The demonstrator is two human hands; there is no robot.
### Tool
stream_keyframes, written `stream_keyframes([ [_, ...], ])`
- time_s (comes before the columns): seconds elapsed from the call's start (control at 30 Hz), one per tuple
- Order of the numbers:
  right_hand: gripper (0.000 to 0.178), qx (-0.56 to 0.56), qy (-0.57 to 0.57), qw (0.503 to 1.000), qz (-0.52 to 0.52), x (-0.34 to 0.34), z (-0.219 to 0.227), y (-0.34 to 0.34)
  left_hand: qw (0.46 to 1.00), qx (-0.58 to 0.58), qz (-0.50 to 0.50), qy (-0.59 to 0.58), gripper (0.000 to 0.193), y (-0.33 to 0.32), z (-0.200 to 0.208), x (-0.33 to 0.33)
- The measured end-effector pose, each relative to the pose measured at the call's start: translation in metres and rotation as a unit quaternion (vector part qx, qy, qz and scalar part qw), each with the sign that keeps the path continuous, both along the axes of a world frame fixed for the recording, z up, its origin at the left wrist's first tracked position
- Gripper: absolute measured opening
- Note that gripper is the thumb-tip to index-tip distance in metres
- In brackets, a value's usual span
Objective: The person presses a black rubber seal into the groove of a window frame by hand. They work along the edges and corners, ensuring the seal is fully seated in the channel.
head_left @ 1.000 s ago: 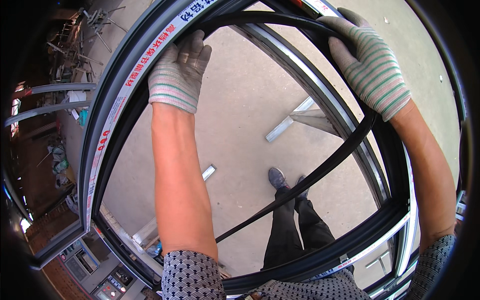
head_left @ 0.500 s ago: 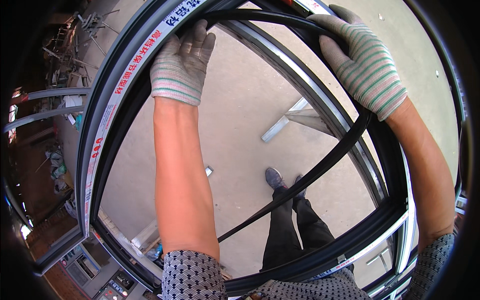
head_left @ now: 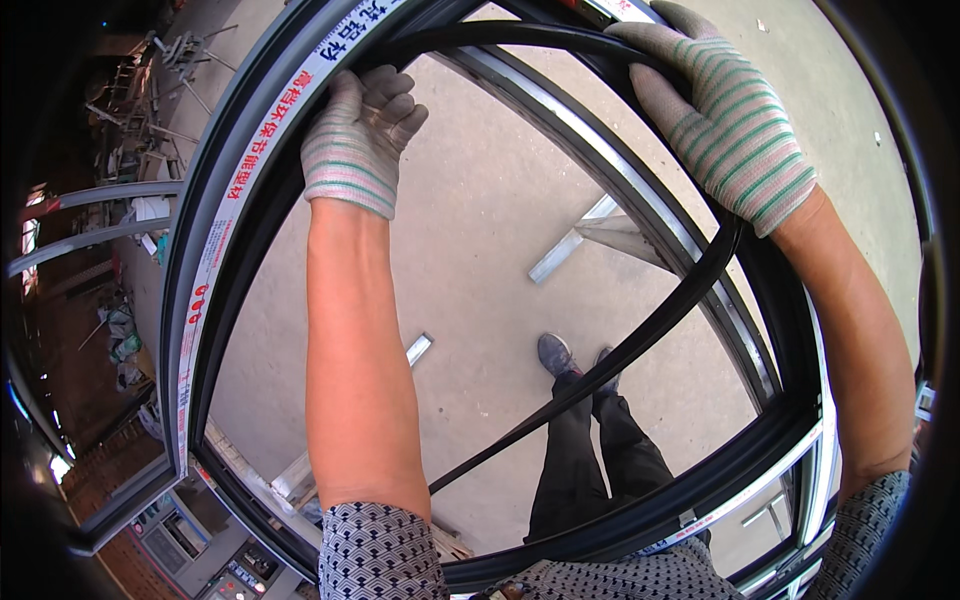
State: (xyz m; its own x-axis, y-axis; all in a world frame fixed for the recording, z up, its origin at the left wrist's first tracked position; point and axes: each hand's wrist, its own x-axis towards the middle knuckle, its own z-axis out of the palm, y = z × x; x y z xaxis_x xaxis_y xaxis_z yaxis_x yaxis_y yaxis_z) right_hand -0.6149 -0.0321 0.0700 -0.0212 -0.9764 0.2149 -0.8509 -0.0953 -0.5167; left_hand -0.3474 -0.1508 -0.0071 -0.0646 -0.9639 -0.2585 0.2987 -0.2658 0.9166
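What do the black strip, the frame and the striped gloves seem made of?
Black strip: probably rubber or soft plastic, slight sheen; it bends loosely through the right hand. Frame: likely coated metal, satin grey and black, with crisp profile edges; plastic possible. Gloves: matte knitted textile, its ribbed texture showing.

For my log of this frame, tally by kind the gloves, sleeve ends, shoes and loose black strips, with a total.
Striped gloves: 2
Patterned sleeve ends: 2
Shoes: 2
Loose black strip: 1, counting the stretches either side of the right hand as one; the join is hidden
Total: 7
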Motion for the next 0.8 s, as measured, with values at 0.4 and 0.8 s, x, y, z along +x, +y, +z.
stream_keyframes([
  [0.4, 0.053, 0.089, -0.216, 0.97, -0.069, 0.03, 0.016, -0.042, 0.994, -0.011, 0.073, 0.085, 0.033, 0.01, -0.004, 0.009],
  [0.8, 0.065, 0.143, -0.5, 0.852, -0.051, 0.023, 0.008, -0.042, 0.99, 0.002, 0.13, 0.044, 0.026, 0.011, 0.0, 0.001],
])
